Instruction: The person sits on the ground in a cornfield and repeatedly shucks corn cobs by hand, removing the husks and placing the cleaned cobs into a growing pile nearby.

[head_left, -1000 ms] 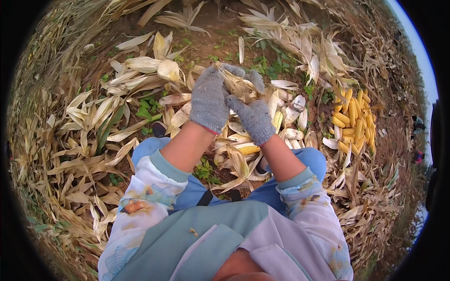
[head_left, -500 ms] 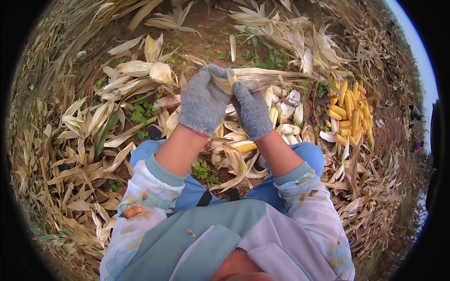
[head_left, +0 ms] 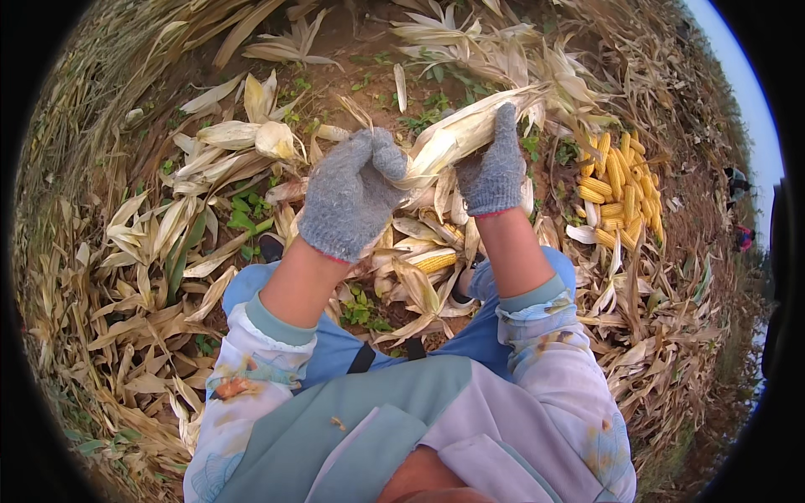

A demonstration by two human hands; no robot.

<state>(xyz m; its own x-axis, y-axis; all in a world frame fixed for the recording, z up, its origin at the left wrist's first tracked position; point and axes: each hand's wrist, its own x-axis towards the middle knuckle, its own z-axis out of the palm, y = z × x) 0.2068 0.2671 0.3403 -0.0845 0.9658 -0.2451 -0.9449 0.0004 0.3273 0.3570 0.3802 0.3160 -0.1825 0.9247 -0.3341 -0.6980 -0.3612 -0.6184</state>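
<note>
Between my two gloved hands is an ear of corn (head_left: 457, 137) wrapped in pale, dry husk, its tip pointing up to the right. My left hand (head_left: 352, 189), in a grey knit glove, is closed on the husk at the ear's lower left end. Around the ear's middle my right hand (head_left: 495, 168) is closed, the thumb lying along the top of the husk. No kernels show on this ear. Below the hands, more ears lie among loose husks, one with yellow kernels bared (head_left: 433, 261).
To the right lies a heap of bare yellow corn cobs (head_left: 619, 189). Unhusked ears (head_left: 239, 137) rest on the ground at the left. Dry husks and stalks (head_left: 126, 335) spread all around, with small green weeds (head_left: 360, 308) between my legs.
My hands have moved apart, the right one outward to the right along the ear. The ear has tilted tip-up, and more of its pale husk shows.
</note>
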